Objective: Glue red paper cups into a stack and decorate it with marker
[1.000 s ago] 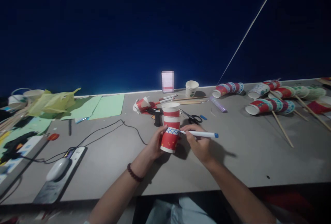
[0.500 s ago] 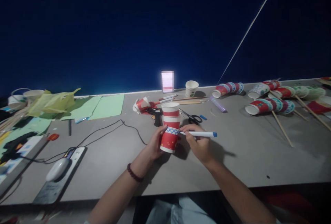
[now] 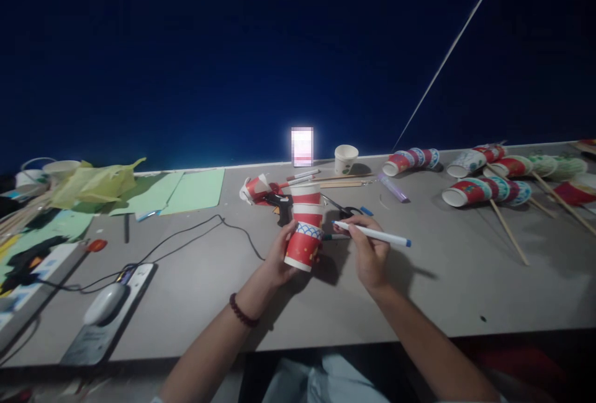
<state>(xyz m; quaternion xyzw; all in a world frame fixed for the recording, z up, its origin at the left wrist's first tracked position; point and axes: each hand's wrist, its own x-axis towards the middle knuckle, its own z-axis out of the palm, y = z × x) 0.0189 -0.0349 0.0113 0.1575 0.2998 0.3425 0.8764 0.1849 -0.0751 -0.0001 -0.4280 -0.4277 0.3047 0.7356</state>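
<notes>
My left hand (image 3: pixel 280 254) is wrapped round the lower part of a stack of red and white paper cups (image 3: pixel 303 248), which leans slightly. A blue scalloped pattern runs round a white band on the stack. In my right hand (image 3: pixel 371 251) is a white marker with a blue end (image 3: pixel 384 236), its blue tip pointing left, a short way off the cups. Behind the stack lie a black glue gun (image 3: pixel 283 209) and black-handled scissors (image 3: pixel 350 212), both partly hidden. Another pen (image 3: pixel 336 237) lies on the table between my hands.
Decorated cup chains (image 3: pixel 488 192), some with wooden sticks, lie at the right. A white cup (image 3: pixel 345 159) and a glowing screen (image 3: pixel 302 147) stand at the back. On the left are green sheets (image 3: pixel 198 192), a power strip (image 3: pixel 44 285), a cable and a white mouse (image 3: pixel 105 303).
My right hand has drawn the marker away from the cups, to the right. The cup stack has shifted and tilted a little in my left hand.
</notes>
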